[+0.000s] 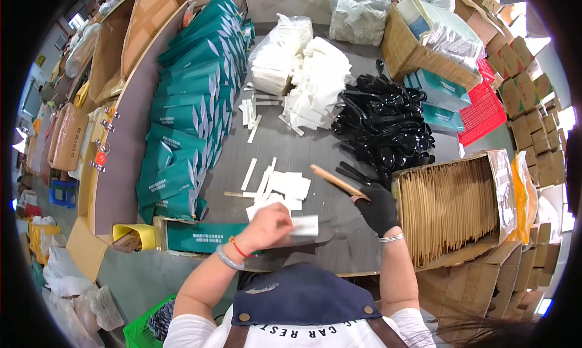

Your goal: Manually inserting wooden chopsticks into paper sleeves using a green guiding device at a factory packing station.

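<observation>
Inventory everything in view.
Table: one, dark grey, centre
Teal packets: many, teal, table's left side
Plastic bags: at least two, clear, table's far end
White packets: many, white, heaped and loose mid-table
Black spoons: many, black, right of centre
Teal boxes: several, teal, beside the spoons
Open carton: one, brown, near right, full of slim brown pieces
Red crate: one, red, far right
Yellow container: one, yellow, near-left corner
Green basket: one, green, lower left
Cardboard boxes: many, brown, both sides
Apron: one, navy, lower centre
Left hand: one, bare, near centre, pinching a white packet
Right hand: one, black-gloved, right of centre, holding a slim brown piece
</observation>
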The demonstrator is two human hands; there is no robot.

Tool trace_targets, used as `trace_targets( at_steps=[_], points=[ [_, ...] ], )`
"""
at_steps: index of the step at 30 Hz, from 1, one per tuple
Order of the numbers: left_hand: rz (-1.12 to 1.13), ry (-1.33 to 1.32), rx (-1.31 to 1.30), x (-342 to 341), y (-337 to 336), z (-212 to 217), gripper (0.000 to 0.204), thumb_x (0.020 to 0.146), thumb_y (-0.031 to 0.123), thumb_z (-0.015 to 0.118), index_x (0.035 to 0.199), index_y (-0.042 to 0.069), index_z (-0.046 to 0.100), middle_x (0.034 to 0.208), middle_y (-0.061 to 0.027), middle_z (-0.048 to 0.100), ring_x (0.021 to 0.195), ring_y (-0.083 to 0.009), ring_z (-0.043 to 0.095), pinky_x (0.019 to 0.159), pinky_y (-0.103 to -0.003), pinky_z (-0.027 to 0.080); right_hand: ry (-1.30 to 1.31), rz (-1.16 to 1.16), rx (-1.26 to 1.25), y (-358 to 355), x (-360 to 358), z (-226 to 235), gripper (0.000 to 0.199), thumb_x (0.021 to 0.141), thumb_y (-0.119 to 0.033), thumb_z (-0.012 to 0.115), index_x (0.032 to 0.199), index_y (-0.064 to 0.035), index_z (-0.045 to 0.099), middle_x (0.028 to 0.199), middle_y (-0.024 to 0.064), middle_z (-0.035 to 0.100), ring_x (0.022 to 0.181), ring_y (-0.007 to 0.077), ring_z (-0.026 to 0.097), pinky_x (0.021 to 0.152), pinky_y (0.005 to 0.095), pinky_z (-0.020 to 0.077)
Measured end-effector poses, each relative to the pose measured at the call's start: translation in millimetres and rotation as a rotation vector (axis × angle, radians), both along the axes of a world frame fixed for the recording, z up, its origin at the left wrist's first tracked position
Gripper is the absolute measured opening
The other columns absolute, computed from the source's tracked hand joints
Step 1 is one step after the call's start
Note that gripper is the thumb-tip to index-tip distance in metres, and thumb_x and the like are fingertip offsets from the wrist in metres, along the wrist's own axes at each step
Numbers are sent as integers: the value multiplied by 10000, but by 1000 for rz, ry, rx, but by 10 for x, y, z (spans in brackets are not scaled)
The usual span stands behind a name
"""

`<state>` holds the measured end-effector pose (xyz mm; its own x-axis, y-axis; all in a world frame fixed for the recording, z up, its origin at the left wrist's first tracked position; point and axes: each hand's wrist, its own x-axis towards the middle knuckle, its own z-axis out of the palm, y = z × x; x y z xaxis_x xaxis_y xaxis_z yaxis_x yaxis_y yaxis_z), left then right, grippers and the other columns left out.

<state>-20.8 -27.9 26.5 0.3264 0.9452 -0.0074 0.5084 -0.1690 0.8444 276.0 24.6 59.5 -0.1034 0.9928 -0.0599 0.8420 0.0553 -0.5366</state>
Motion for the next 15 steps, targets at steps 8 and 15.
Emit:
trace_targets(
  at_steps=[8, 15],
  points=[
    [14, 398, 513, -98, -641, -173, 167, 651, 169, 781, 798, 171, 703, 885, 50, 610, 864, -187, 544, 743, -357, 409, 38, 470, -215, -277, -627, -312, 222, 798, -336, 705, 864, -125, 715, 828, 95, 638, 772, 316, 638, 691, 412, 491],
    [75, 520, 481, -253, -888, -15, 363, 677, 177, 765, 1030, 177, 682, 1065, 50, 613, 971, -209, 519, 825, -366, 389, 334, 182, 44, -553, -697, -503, 153, 857, -176, 649, 983, -93, 677, 884, 102, 643, 771, 308, 632, 678, 397, 503]
  ],
)
